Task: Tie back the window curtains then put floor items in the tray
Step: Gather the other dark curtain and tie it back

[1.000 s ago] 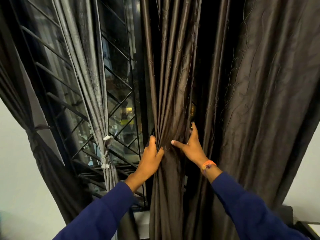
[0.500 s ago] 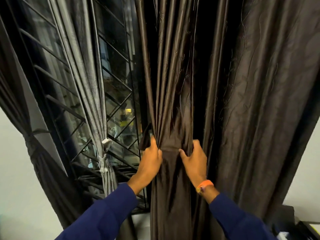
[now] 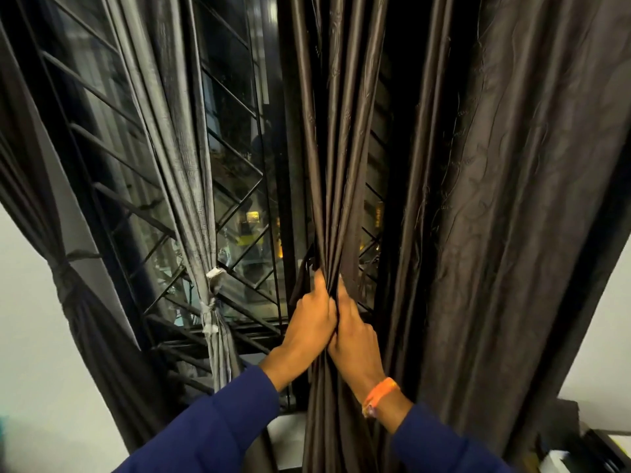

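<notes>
curtain (image 3: 327,165) dark brown | sleeve (image 3: 218,428) navy | wristband (image 3: 379,396) orange

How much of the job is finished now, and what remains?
Done: the grey curtain is tied with a pale strip, and the dark curtain at far left is knotted back. In hand: the left hand and right hand squeeze the middle dark curtain into a bunch, not yet tied. Left: the wide curtain on the right hangs loose. The floor items and tray are not in view.
</notes>
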